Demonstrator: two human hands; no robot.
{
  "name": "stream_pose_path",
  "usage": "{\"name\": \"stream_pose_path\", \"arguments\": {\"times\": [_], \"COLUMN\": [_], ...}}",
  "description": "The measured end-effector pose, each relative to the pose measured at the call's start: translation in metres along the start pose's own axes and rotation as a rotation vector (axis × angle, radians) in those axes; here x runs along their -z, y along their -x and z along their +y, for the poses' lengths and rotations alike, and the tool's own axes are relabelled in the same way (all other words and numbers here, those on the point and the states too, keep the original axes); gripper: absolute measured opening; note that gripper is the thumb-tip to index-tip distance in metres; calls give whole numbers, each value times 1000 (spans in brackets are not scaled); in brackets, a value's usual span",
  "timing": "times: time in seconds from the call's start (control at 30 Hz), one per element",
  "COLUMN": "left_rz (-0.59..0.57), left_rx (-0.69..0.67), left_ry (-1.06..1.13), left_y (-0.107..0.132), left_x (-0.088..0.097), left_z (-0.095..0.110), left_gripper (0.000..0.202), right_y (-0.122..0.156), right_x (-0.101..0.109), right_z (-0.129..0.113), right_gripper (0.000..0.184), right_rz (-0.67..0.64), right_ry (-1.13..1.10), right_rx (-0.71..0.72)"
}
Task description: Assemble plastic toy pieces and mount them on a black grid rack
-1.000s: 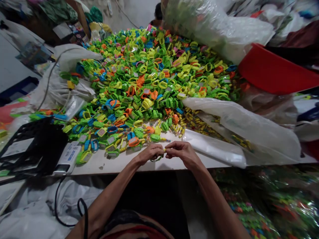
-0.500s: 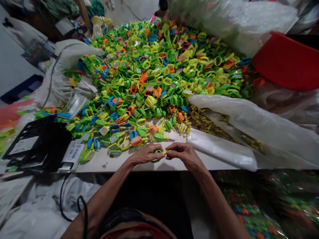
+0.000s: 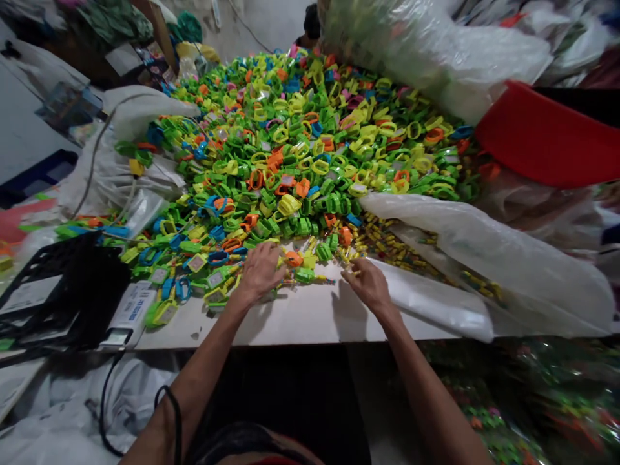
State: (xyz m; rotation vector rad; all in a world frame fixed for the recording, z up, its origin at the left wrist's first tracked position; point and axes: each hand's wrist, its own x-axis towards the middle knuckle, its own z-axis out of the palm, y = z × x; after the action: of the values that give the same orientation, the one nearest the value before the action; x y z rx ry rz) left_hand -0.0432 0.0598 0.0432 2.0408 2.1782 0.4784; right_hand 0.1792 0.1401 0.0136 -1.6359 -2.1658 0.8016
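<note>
A big heap of plastic rings and tags (image 3: 300, 129), green, yellow, orange and blue, covers the white table (image 3: 300, 316). My left hand (image 3: 259, 271) lies on the heap's front edge with its fingers stretched over green and orange pieces. My right hand (image 3: 369, 284) is at the near end of a spill of small yellow pieces (image 3: 387, 242), its fingertips drawn together in a pinch; what they hold is hidden. A green and yellow piece (image 3: 310, 276) lies between the two hands.
A clear plastic bag (image 3: 475, 252) lies right of my right hand, with a red tub (image 3: 547, 142) behind it. A black crate (image 3: 58, 290) and a white device (image 3: 130, 310) sit at left. Another person's head (image 3: 310, 26) shows at the far end.
My hands were together at the table edge, working a green ring with a yellow piece. They have parted and moved forward, the left onto the heap, the right to the yellow pieces.
</note>
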Motion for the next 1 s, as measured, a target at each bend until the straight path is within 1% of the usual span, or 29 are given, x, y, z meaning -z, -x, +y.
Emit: {"name": "stream_pose_path", "arguments": {"times": [0.03,0.1,0.17,0.2,0.23,0.3,0.37,0.47,0.53,0.6,0.73,0.83,0.87,0.9,1.0], "left_rz": [18,-30,-101,-123,-139,-151,-146,-129,-114,-93,-2,66,77,80,40], "left_rx": [-2,-78,-180,-199,-206,-190,-166,-120,-78,-29,68,139,165,206,385], "left_ry": [-22,-14,4,16,27,47,64,105,147,206,386,560,634,751,1308], "left_y": [-14,-43,-69,-79,-87,-94,-95,-90,-90,-92,-93,-77,-68,-58,-26], "left_x": [-4,-20,-42,-52,-61,-73,-78,-80,-81,-80,-72,-59,-55,-51,-44], "left_z": [4,19,36,42,47,49,45,38,38,41,47,48,48,48,48], "left_gripper": [25,27,33,36,35,29,24,20,19,15,9,7,6,6,11], "right_y": [-11,-27,-35,-37,-37,-37,-38,-42,-46,-52,-62,-67,-67,-65,-48], "right_x": [1,-2,-9,-12,-14,-17,-18,-18,-19,-20,-18,-15,-13,-11,-5], "right_z": [2,-1,-6,-9,-10,-10,-9,-10,-14,-19,-21,-20,-20,-21,-26], "right_gripper": [28,26,30,31,30,26,25,30,34,34,26,20,18,15,13], "right_rz": [-8,-75,-97,-86,-75,-65,-47,-4,31,40,-22,-17,-11,-9,-25], "right_ry": [174,400,486,501,505,499,485,426,373,312,194,104,58,3,-189], "right_rx": [-31,-76,-92,-96,-99,-101,-100,-107,-125,-131,-105,-104,-106,-106,-96]}}
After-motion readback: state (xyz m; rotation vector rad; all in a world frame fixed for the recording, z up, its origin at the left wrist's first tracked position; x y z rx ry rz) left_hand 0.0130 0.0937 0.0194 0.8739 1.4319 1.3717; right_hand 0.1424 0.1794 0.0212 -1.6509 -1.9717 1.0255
